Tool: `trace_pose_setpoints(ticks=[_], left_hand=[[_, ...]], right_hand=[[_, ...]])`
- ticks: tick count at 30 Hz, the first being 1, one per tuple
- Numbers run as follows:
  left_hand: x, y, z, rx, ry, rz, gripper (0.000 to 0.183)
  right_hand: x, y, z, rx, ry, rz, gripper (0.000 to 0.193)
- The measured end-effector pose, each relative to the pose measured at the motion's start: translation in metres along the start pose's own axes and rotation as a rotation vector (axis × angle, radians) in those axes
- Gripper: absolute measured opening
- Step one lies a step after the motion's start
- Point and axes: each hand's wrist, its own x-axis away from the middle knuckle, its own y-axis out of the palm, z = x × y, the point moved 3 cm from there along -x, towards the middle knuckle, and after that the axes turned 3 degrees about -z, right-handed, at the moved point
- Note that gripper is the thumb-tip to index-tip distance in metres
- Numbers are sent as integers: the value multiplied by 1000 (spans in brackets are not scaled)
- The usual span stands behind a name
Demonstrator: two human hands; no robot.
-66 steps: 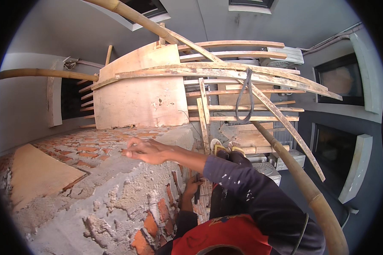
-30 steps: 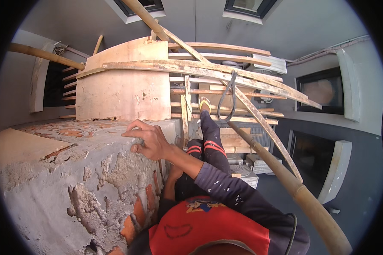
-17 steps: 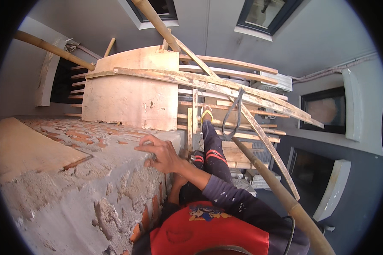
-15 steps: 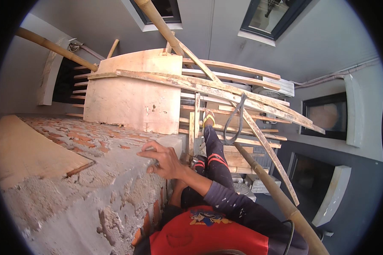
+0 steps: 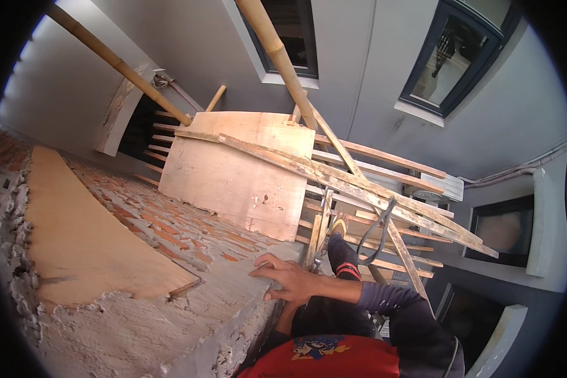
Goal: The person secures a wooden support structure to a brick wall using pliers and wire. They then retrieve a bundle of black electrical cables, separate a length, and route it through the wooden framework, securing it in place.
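My right hand (image 5: 288,279) reaches across from the right, over the corner of the rough grey mortar ledge (image 5: 223,309). Its fingers are bent and spread from the thumb, and I see nothing held in them. Below it, my left forearm (image 5: 286,320) runs upward, and the left hand is mostly hidden behind the right one. A small grey metallic thing (image 5: 315,265) shows just beyond the right wrist; what it is I cannot make out. A tan plywood piece (image 5: 94,242) lies on the ledge to the left, beside exposed red brick (image 5: 151,217) smeared with mortar.
A large plywood sheet (image 5: 239,183) lies ahead on spaced wooden slats (image 5: 384,154), with long battens (image 5: 359,192) across it. Bamboo poles (image 5: 116,63) slant through the scaffold. A dark strap loop (image 5: 378,236) hangs from the battens. My sandalled foot (image 5: 339,225) is on the slats, with gaps between them.
The view has tilted and shifted, so the scaffold and ledge appear lower and further right. My right hand stays by the ledge corner with its fingers bent.
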Motion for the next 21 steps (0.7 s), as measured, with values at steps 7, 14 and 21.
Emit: trace_pose_setpoints(ticks=[7,14,21], left_hand=[[-7,-9,21,11,-31,14,31],[-27,-24,48,33,-37,54,31],[-24,-49,75,104,-93,189,34]], right_hand=[[-25,-26,-20,-123,-64,-136,60],[-45,-42,-22,-67,-106,-350,53],[-191,-209,-7,307,-279,62,46]])
